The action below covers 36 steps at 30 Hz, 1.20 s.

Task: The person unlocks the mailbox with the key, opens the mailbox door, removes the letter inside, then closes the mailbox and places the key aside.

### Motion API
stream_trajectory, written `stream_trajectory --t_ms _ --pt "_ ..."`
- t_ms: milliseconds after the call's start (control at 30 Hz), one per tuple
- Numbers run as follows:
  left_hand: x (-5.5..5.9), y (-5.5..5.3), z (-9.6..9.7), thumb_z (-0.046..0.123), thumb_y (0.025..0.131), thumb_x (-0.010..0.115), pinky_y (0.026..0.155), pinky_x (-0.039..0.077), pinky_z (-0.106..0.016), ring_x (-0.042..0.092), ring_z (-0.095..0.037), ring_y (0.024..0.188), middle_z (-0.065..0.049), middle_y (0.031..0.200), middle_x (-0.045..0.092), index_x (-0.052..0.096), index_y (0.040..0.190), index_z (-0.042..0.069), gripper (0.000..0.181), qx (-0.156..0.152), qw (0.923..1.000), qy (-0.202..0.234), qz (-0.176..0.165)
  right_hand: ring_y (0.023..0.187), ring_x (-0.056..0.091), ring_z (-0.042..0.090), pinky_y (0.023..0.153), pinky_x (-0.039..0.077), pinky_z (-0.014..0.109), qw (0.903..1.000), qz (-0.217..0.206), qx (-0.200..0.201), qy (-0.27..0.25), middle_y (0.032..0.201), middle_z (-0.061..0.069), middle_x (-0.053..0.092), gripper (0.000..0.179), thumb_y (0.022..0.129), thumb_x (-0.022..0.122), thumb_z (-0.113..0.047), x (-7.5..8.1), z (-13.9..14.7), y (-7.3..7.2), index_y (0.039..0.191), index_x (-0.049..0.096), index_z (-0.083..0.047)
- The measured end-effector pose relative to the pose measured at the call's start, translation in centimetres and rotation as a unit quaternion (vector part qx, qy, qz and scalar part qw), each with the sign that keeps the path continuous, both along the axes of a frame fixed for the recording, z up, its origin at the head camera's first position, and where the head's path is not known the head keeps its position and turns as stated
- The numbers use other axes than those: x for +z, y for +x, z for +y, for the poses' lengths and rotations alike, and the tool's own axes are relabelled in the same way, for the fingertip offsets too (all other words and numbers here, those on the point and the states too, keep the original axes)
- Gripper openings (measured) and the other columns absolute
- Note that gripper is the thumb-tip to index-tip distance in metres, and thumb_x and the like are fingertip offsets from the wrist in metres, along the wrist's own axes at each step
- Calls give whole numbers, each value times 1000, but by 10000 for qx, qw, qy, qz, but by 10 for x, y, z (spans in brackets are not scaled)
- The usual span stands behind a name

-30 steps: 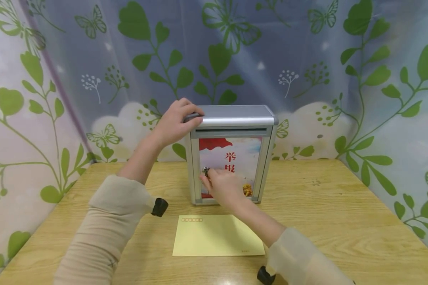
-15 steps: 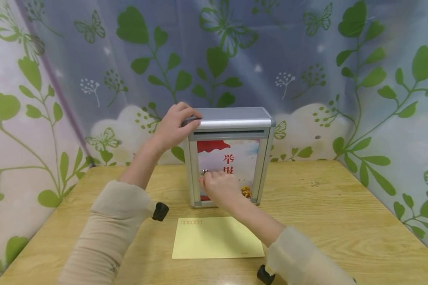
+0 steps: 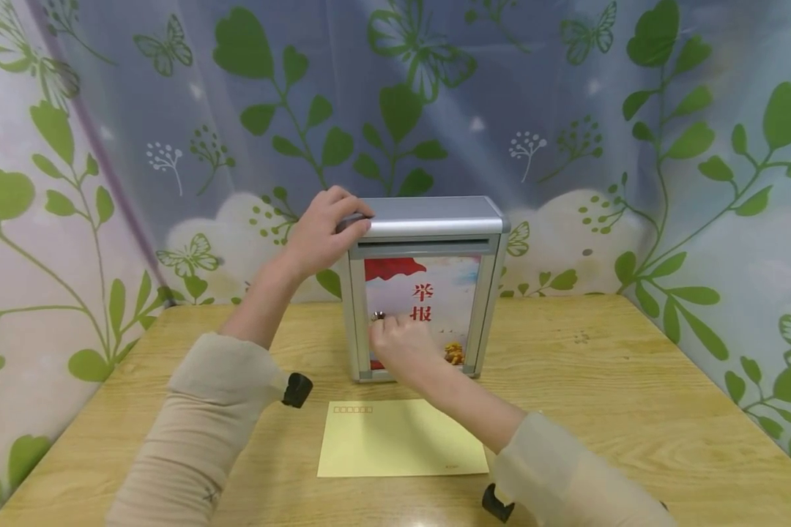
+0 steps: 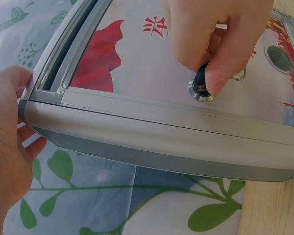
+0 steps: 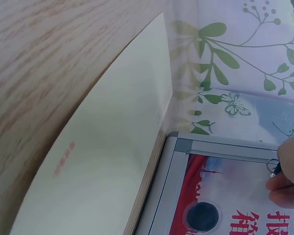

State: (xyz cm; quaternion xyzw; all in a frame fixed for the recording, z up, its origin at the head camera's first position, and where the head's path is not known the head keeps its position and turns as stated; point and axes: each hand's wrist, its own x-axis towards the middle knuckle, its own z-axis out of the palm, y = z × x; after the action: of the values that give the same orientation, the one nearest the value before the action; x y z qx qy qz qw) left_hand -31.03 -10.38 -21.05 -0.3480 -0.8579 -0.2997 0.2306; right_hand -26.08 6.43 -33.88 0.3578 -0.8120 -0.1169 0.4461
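A silver metal report box [image 3: 435,210] with a slot near its top and a printed front stands upright on the table. At its top left corner my left hand [image 3: 324,228] grips the edge, fingers over the top and thumb at the front. Against the lower left of the front is my right hand [image 3: 405,348], pinching a black-headed key [image 4: 201,77] between thumb and curled fingers. That key sits in the round chrome lock [image 4: 194,93]; a thin key ring [image 5: 272,165] hangs from it. The fingers hide part of the key.
A yellow envelope [image 3: 395,446] lies flat on the wooden table [image 3: 600,395], just in front of the box and under the right forearm. Behind and at both sides hangs a curtain [image 3: 474,146] printed with leaves and butterflies.
My right hand has rotated at the lock, its thumb now tucked out of the head view. The left hand keeps its grip on the corner. The head view has shifted slightly.
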Motion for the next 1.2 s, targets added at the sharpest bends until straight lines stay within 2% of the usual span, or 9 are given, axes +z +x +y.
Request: stream_trajectory --t_ms 200,300,467,633,900,1200 --pt "0 1 0 19 93 49 79 33 -40 40 -28 95 -12 104 50 63 105 5 24 39 10000 9 67 49 51 14 35 37 21 9988 465 179 -38 59 3 56 15 83 66 -10 -4 3 0 69 60 -7" --pt "-2 0 0 19 93 48 78 33 -40 41 -28 95 -11 103 50 63 105 5 24 51 10000 5 71 55 55 16 37 41 22 9978 630 170 -137 64 5 60 12 86 58 -6 -7 2 2 75 62 -5" --pt "-3 0 0 19 93 49 79 33 -40 40 -27 95 -11 103 50 63 105 5 23 35 10000 29 52 57 57 18 38 42 24 9975 698 91 -96 67 6 62 19 85 44 -1 -9 1 2 79 61 -3" --pt "-1 -1 1 20 93 48 78 33 -39 40 -27 94 -10 103 50 63 105 5 24 42 10000 8 30 56 58 18 37 43 24 9979 630 121 -86 67 6 63 12 82 49 -1 -9 1 1 79 61 -3" --pt "-2 0 1 19 93 48 79 32 -39 39 -27 94 -10 103 49 63 105 5 24 13 10000 58 -9 53 56 17 37 41 21 9974 675 105 209 66 6 62 4 84 58 -6 -8 4 0 82 60 -3" --pt "-2 -1 1 20 94 48 78 32 -39 39 -26 94 -9 103 49 63 105 5 24 47 10000 67 -6 50 54 14 35 38 20 9950 821 -35 570 66 4 61 9 84 62 -13 -6 5 1 85 58 -5"
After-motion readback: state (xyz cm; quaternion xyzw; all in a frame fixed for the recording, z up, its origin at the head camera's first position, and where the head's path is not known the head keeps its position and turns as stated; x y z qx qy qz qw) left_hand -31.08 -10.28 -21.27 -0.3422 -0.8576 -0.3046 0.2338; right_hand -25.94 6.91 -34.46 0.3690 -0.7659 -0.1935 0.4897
